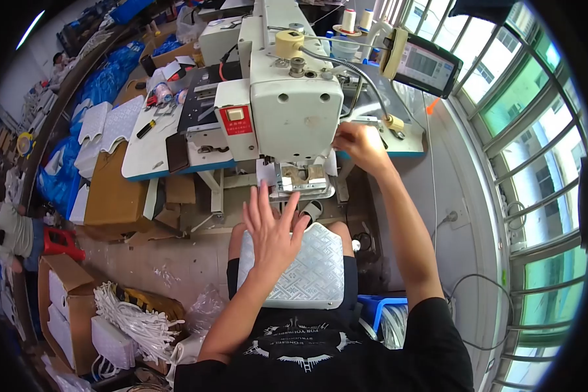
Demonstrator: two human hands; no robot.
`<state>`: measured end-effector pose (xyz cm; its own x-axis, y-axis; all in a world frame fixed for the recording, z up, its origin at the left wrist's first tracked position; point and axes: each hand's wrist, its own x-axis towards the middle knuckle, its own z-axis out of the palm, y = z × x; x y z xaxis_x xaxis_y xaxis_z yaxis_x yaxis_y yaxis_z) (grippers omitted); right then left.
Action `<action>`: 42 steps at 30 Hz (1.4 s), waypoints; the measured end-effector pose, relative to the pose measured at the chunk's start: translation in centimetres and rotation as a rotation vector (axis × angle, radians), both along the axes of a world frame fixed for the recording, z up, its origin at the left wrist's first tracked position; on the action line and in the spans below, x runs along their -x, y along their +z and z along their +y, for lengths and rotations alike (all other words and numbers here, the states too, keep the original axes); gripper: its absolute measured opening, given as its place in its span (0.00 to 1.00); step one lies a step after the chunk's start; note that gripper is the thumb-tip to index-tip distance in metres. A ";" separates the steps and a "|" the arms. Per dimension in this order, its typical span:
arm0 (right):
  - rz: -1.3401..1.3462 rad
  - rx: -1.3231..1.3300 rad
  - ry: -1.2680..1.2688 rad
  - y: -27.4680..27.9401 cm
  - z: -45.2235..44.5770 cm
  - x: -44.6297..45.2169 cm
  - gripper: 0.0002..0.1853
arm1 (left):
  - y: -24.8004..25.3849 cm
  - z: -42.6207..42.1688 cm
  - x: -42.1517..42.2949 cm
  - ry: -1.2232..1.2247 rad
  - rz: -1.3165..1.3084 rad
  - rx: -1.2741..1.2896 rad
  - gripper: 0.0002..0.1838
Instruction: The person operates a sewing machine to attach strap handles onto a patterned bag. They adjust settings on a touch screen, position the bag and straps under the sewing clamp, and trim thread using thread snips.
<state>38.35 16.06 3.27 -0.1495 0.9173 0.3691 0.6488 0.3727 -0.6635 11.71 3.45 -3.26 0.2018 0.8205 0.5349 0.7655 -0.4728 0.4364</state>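
A large industrial sewing machine (296, 117) stands in front of me, with a metal clamp plate (300, 179) under its head. My left hand (271, 225) is open, its fingers spread just in front of that clamp and above my lap. Across my thighs lies a silvery white patterned panel (307, 268), partly covered by my left hand and forearm. My right hand (361, 147) is raised at the right side of the machine head, fingers curled together close to the needle area. Whatever those fingers pinch is too small to make out.
At left, a white worktable (153, 147) bears a screwdriver (146, 129) and stacked patterned panels. Cardboard boxes (72, 307) and bundled white straps (134, 317) are on the floor at lower left. A control screen (428, 65) stands at right, beside barred windows. A blue crate (379, 307) sits by my right side.
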 end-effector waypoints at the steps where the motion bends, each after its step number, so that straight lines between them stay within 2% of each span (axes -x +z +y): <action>1: -0.001 0.003 0.005 -0.1 0.2 0.8 0.08 | -0.7 0.5 -0.3 -0.022 0.013 0.020 0.24; 4: -0.364 -0.134 0.065 -0.8 0.9 3.2 0.08 | -1.5 1.7 -0.9 -0.068 0.035 0.060 0.25; 17: -0.249 -0.220 0.127 -2.7 0.8 3.7 0.09 | -0.5 2.9 -2.2 -0.060 0.137 0.074 0.28; 19: -0.288 -0.215 0.148 -3.5 1.6 3.6 0.17 | -0.7 3.1 -2.1 -0.046 0.189 0.076 0.31; 20: -0.281 -0.204 0.120 -3.4 1.5 3.7 0.17 | -0.7 3.1 -2.2 -0.074 0.200 0.081 0.31; 23: -0.217 -0.232 0.124 -3.0 1.4 3.9 0.09 | -0.8 3.3 -2.3 -0.057 0.210 0.131 0.34; 28: -0.257 -0.194 0.152 -3.2 1.8 3.8 0.10 | -1.1 3.4 -2.7 -0.033 0.273 0.126 0.34; 32: -0.182 -0.205 0.248 -3.2 1.5 3.8 0.10 | -0.7 3.4 -3.7 0.060 0.252 0.052 0.33; 34: -0.224 -0.139 0.208 -3.9 1.6 3.2 0.12 | -1.0 3.5 -3.8 0.040 0.208 0.031 0.31; 35: -0.216 -0.183 0.223 -4.0 1.5 3.2 0.14 | -1.2 3.4 -3.7 0.096 0.211 0.038 0.31; 38: -0.257 -0.331 0.219 -5.2 1.7 2.9 0.19 | -1.1 3.7 -2.9 0.069 0.189 0.031 0.30; 41: -0.297 -0.364 0.242 -5.4 2.2 2.3 0.21 | -0.8 3.6 -2.1 -0.087 0.078 0.063 0.29; 42: -0.291 -0.368 0.254 -5.7 2.5 2.1 0.21 | -0.8 3.9 -2.0 -0.074 0.081 0.062 0.29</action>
